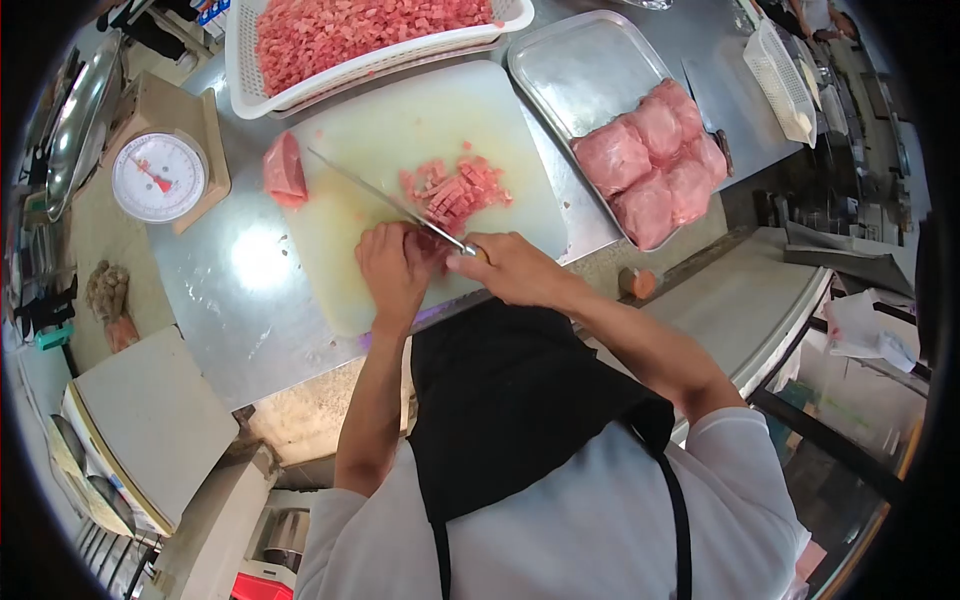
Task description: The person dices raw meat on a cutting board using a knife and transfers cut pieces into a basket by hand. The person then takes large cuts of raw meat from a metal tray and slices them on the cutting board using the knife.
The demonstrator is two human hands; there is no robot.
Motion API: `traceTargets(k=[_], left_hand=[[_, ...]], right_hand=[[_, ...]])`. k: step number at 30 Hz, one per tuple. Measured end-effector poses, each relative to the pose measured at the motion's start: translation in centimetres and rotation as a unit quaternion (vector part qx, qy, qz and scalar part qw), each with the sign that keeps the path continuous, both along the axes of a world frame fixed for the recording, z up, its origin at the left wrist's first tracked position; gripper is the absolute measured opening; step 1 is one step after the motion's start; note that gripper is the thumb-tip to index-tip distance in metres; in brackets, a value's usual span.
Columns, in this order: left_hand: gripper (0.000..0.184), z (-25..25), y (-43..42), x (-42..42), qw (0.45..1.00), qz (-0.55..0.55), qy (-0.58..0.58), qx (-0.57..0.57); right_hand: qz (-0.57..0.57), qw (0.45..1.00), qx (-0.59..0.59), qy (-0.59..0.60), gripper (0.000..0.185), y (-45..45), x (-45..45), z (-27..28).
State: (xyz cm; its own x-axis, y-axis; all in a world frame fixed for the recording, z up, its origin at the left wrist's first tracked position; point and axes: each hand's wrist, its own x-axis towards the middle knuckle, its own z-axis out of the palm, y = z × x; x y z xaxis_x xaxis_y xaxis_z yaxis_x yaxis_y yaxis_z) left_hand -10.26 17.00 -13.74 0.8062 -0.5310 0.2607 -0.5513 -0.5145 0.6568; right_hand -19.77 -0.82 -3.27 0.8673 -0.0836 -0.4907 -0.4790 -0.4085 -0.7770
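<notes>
White-dialled scale (160,178), meat chunk (285,172) at left edge of cutting board (335,250), left hand (388,262) bent near knife (385,198), hold indeterminable, diced meat (465,194) alongside, right hand (512,268) gripping knife, metal tray (582,62) bearing meat pieces (660,172).
</notes>
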Motion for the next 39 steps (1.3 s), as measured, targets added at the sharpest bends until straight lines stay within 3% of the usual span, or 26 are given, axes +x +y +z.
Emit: traceTargets(k=[2,5,8,16,17,20,29,32,35,39], left_hand=[[0.017,0.2,0.2,-0.3,1.0,0.006,0.022,-0.01],[0.016,0.5,0.4,-0.3,1.0,0.01,0.024,-0.002],[0.016,-0.1,0.3,-0.6,1.0,0.001,-0.003,0.023],[0.02,1.8,1.8,-0.4,0.995,-0.038,0.09,0.009],[0.019,1.4,1.9,-0.5,0.997,-0.033,0.062,0.025],[0.017,0.6,1.6,-0.7,0.998,-0.034,0.013,0.049],[0.015,1.5,2.5,-1.1,0.998,-0.045,0.044,0.016],[0.015,1.1,2.0,-1.3,0.999,-0.037,-0.001,0.039],[0.016,1.4,2.3,-1.2,0.998,-0.05,0.009,0.024],[0.017,1.8,2.7,-1.4,0.998,-0.053,0.037,-0.001]], right_hand=[[0.02,0.997,0.004,0.076,0.048,-0.5,-0.9,3.6],[0.027,0.996,-0.001,0.088,0.048,-0.5,-2.9,3.2],[0.013,0.998,-0.015,-0.054,0.05,0.9,-2.6,-2.2],[0.034,0.996,0.011,0.082,0.051,0.1,-2.1,2.9],[0.037,0.995,0.01,0.091,0.051,0.2,-2.5,2.9],[0.027,0.999,-0.009,-0.031,0.051,1.3,-2.8,-2.4],[0.039,0.996,0.018,0.082,0.049,0.8,-2.7,2.0],[0.019,0.999,0.022,-0.014,0.049,1.7,-2.4,-2.2],[0.011,0.999,0.029,-0.029,0.05,1.9,-0.8,-2.4],[0.018,0.997,0.036,0.066,0.05,1.7,-1.8,1.3]])
